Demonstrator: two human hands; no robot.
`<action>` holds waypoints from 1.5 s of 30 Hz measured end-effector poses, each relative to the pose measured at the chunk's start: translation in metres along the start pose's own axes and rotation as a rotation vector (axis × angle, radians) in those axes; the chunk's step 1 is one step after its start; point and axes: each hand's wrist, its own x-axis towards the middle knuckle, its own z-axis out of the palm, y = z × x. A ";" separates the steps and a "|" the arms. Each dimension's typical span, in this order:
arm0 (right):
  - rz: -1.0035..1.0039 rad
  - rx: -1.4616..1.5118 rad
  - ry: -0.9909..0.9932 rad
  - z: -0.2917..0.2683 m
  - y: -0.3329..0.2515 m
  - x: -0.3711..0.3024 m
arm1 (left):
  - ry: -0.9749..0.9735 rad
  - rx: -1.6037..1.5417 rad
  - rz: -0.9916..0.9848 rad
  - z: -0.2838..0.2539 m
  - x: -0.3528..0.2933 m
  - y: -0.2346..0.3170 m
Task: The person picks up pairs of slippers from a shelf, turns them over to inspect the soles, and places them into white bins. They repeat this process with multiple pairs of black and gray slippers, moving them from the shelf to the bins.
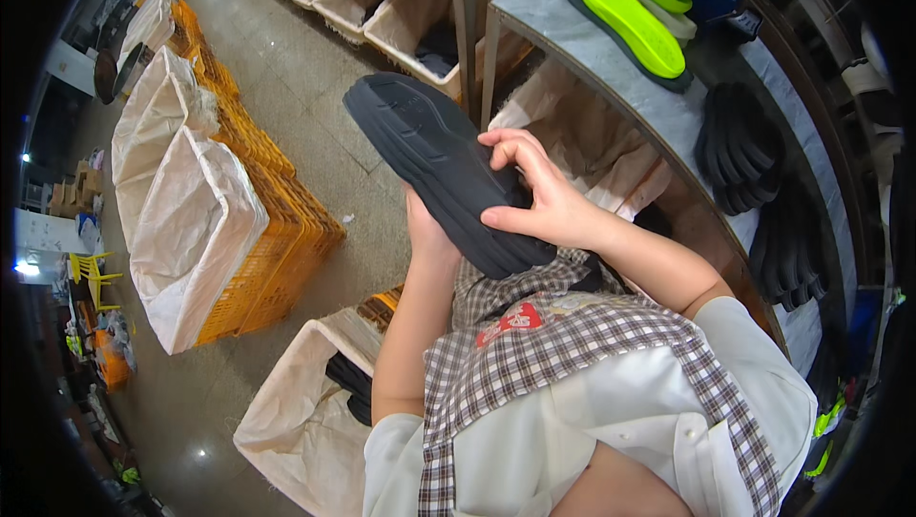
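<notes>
A stack of black shoe soles (429, 159) is held up in front of my apron, tilted with one end toward the upper left. My left hand (429, 228) supports it from below, and its fingers are hidden behind the soles. On the right side my right hand (539, 195) grips the stack, the thumb lying across the upper face near the lower end and the fingers bent at the far edge. Several layers show along the stack's left side. Beside my left forearm, more black soles (351, 385) lie in a lined basket (286, 412).
Orange crates (277, 240) with pale cloth liners stand in a row at left. On the right, a curved grey workbench (544, 26) carries bright yellow-green soles (625, 16) and black soles (739, 145). Lined bins (405, 26) stand at the back.
</notes>
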 end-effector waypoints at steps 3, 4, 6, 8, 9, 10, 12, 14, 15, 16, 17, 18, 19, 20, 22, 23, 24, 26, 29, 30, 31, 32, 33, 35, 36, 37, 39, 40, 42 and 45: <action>0.273 0.459 0.126 0.001 -0.011 0.000 | 0.194 -0.110 -0.122 -0.024 -0.008 0.000; 0.325 0.713 0.209 -0.007 -0.013 0.004 | -0.180 -0.432 -0.206 -0.028 -0.007 -0.001; 0.379 1.088 0.246 -0.027 -0.016 0.010 | -0.431 -0.766 -0.337 -0.030 -0.005 -0.004; 0.464 1.255 0.302 -0.035 -0.017 0.008 | -0.387 -0.782 -0.327 -0.028 -0.007 -0.005; 0.403 1.376 0.238 -0.036 -0.016 0.006 | -0.360 -0.803 -0.326 -0.026 -0.008 -0.004; 0.405 1.418 0.229 -0.035 -0.014 0.004 | -0.342 -0.735 -0.338 -0.026 -0.011 -0.002; 0.413 1.454 0.222 -0.036 -0.009 0.001 | -0.337 -0.754 -0.342 -0.024 -0.012 -0.002; 0.447 1.433 0.251 -0.035 -0.003 -0.002 | -0.317 -0.771 -0.344 -0.025 -0.012 -0.002; 0.436 1.444 0.223 -0.035 -0.002 -0.004 | -0.315 -0.769 -0.352 -0.026 -0.012 -0.002; 0.442 1.441 0.220 -0.034 0.000 -0.005 | -0.314 -0.766 -0.361 -0.027 -0.011 -0.002; 0.446 1.437 0.216 -0.034 0.000 -0.005 | -0.306 -0.766 -0.370 -0.027 -0.011 -0.003; 0.446 1.404 0.247 -0.033 0.000 -0.006 | -0.310 -0.767 -0.369 -0.028 -0.010 -0.004; 0.455 1.371 0.230 -0.032 0.000 -0.007 | -0.307 -0.771 -0.370 -0.028 -0.010 -0.004; 0.464 1.339 0.213 -0.032 -0.001 -0.007 | -0.310 -0.778 -0.376 -0.027 -0.010 -0.005; 0.458 1.258 0.268 -0.027 -0.002 -0.009 | -0.355 -0.666 -0.409 -0.024 -0.009 -0.001; 0.350 1.073 0.208 -0.022 0.000 -0.009 | -0.386 -0.607 -0.430 -0.021 -0.008 0.000; 0.361 0.844 0.211 -0.013 0.002 -0.011 | -0.208 -0.375 -0.309 -0.016 -0.010 0.001; 0.314 0.368 0.116 0.009 0.004 -0.017 | 0.191 0.156 -0.021 0.000 -0.011 -0.013; 0.261 0.233 0.093 0.018 0.009 -0.020 | 0.117 0.337 0.148 0.011 -0.015 -0.016; 0.293 0.365 0.113 0.014 0.012 -0.020 | 0.166 0.275 0.048 0.009 -0.014 -0.012; 0.331 0.515 0.136 0.010 0.014 -0.020 | 0.152 0.226 -0.001 0.006 -0.014 -0.009; 0.414 0.816 0.164 0.003 0.015 -0.023 | 0.162 0.118 -0.252 -0.003 -0.010 0.006; 0.314 1.058 0.018 -0.004 0.018 -0.022 | 0.015 -0.155 -0.277 -0.007 -0.010 0.006; 0.449 1.144 0.226 -0.016 0.023 -0.023 | -0.315 -0.542 -0.279 -0.015 -0.005 0.007; 0.673 1.351 0.189 -0.022 0.025 -0.022 | -0.329 -0.669 -0.311 -0.018 -0.003 0.008; 0.595 1.357 0.213 -0.024 0.027 -0.023 | -0.357 -0.716 -0.309 -0.020 -0.003 0.009; 0.486 1.485 0.101 -0.029 0.029 -0.024 | -0.340 -0.786 -0.319 -0.021 -0.002 0.009; 0.473 1.491 0.095 -0.029 0.030 -0.025 | -0.373 -0.819 -0.338 -0.020 -0.001 0.009; 0.451 1.505 0.101 -0.031 0.030 -0.028 | -0.392 -0.791 -0.351 -0.018 0.001 0.009; 0.489 1.509 0.168 -0.032 0.031 -0.033 | -0.387 -0.701 -0.282 -0.015 0.004 0.005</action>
